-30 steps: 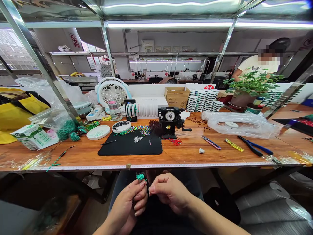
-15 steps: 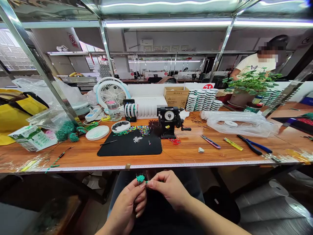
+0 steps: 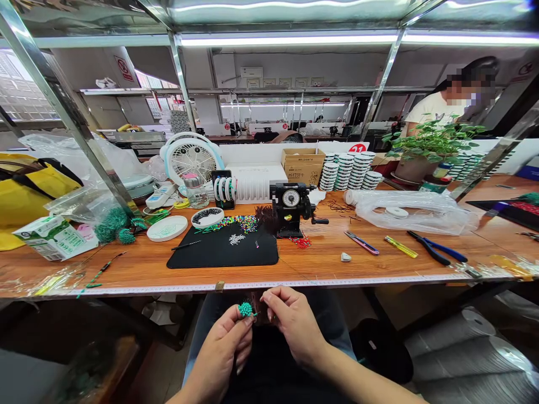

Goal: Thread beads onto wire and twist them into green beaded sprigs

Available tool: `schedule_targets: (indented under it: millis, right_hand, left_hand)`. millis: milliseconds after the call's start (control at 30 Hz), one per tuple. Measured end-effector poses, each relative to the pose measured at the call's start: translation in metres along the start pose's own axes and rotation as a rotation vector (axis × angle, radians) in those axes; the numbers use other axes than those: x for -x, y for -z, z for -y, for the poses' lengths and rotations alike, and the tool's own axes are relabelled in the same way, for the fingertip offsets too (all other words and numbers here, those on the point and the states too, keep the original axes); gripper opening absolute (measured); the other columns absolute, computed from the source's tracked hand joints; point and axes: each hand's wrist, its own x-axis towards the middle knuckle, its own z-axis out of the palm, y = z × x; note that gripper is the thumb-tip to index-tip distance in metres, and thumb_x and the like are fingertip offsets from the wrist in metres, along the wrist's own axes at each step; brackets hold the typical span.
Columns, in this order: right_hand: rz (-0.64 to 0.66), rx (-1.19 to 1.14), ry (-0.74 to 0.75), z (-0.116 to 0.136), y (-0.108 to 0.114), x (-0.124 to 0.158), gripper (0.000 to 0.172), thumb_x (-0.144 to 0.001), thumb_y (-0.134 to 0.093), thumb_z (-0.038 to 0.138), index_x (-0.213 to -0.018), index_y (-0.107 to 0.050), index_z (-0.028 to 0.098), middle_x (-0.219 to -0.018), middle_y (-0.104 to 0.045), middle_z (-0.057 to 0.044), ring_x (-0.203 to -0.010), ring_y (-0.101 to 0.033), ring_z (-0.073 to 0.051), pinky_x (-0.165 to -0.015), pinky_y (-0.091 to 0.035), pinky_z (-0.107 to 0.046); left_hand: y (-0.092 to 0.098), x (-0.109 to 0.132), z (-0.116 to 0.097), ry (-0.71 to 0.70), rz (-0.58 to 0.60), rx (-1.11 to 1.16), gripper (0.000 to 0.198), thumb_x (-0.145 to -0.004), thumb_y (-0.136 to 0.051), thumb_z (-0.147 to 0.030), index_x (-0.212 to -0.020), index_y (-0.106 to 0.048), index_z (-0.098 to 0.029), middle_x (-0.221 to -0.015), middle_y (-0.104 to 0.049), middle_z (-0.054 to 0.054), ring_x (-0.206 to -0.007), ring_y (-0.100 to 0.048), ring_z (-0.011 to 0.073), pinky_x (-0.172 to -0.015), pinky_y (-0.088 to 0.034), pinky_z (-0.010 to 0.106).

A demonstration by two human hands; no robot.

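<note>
Below the table's front edge, over my lap, my left hand [image 3: 229, 342] is closed around a small bundle of green bead-like tips [image 3: 245, 308]. The tips show above the thumb and forefinger, with thin dark strands sticking out. My fingers hide the lower part of the bundle. A short distance to its right, my right hand [image 3: 297, 322] is closed in a pinch, apart from the bundle. Whatever its fingertips hold is too small to make out.
A black mat [image 3: 223, 249] bears colourful small pieces. Behind its right edge stands a black hand-cranked machine [image 3: 291, 210] with a dial. Pliers [image 3: 438, 247], a yellow tool [image 3: 401, 247] and tweezers [image 3: 361, 243] lie to the right. A person [image 3: 438, 106] is at the back right.
My right hand has drawn away from the green bundle, up and to the right, opening a gap. My left hand has turned slightly, and more of the green tips face me.
</note>
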Motion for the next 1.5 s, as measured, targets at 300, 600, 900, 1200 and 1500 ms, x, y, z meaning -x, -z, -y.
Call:
schedule_targets:
  millis: [300, 600, 900, 1200, 1500]
  right_hand:
    - [0.103, 0.135, 0.057, 0.002, 0.006, 0.003, 0.030, -0.082, -0.056, 0.042, -0.077, -0.063, 0.014, -0.058, -0.057, 0.001, -0.048, -0.041, -0.008, -0.048, -0.033, -0.020]
    - [0.398, 0.611, 0.023, 0.010, 0.012, 0.007, 0.011, -0.069, -0.062, 0.020, -0.061, -0.065, 0.014, -0.052, -0.049, 0.004, -0.049, -0.038, -0.008, -0.045, -0.026, -0.020]
    - [0.422, 0.380, 0.058, 0.022, 0.026, 0.007, 0.018, -0.070, -0.063, 0.024, -0.057, -0.056, 0.014, -0.053, -0.045, 0.004, -0.053, -0.036, -0.008, -0.051, -0.026, -0.021]
    - [0.294, 0.386, 0.062, 0.011, 0.015, 0.009, 0.022, -0.074, -0.061, 0.030, -0.062, -0.062, 0.013, -0.053, -0.045, 0.003, -0.054, -0.034, -0.009, -0.053, -0.027, -0.023]
    - [0.556, 0.394, -0.145, 0.007, 0.021, 0.014, 0.013, -0.075, -0.053, 0.024, -0.066, -0.057, 0.016, -0.056, -0.049, 0.004, -0.049, -0.037, -0.006, -0.045, -0.028, -0.017]
  left_hand:
    - [0.005, -0.005, 0.001, 0.000, -0.104, 0.028, 0.029, -0.072, -0.068, -0.041, -0.073, -0.053, -0.015, -0.047, -0.021, -0.011, -0.044, -0.010, 0.0051, -0.039, -0.010, 0.019]
    - [0.006, -0.003, 0.005, -0.182, -0.165, 0.013, 0.029, -0.080, -0.060, -0.040, -0.071, -0.043, -0.019, -0.053, -0.033, -0.008, -0.046, -0.026, 0.0060, -0.041, -0.022, 0.018]
    - [0.030, -0.009, -0.018, -0.382, -0.379, 0.223, 0.018, -0.075, -0.068, -0.028, -0.078, -0.053, -0.019, -0.066, -0.053, -0.004, -0.060, -0.048, 0.0089, -0.054, -0.041, 0.019]
    - [0.008, -0.002, -0.001, 0.046, -0.016, 0.123, 0.028, -0.072, -0.068, -0.042, -0.075, -0.056, -0.017, -0.033, -0.026, -0.013, -0.029, -0.015, 0.0032, -0.029, -0.013, 0.016]
    - [0.006, -0.010, -0.009, -0.123, 0.035, -0.118, 0.033, -0.078, -0.057, -0.048, -0.067, -0.052, -0.018, -0.040, -0.041, -0.007, -0.031, -0.025, 0.0043, -0.034, -0.019, 0.017]
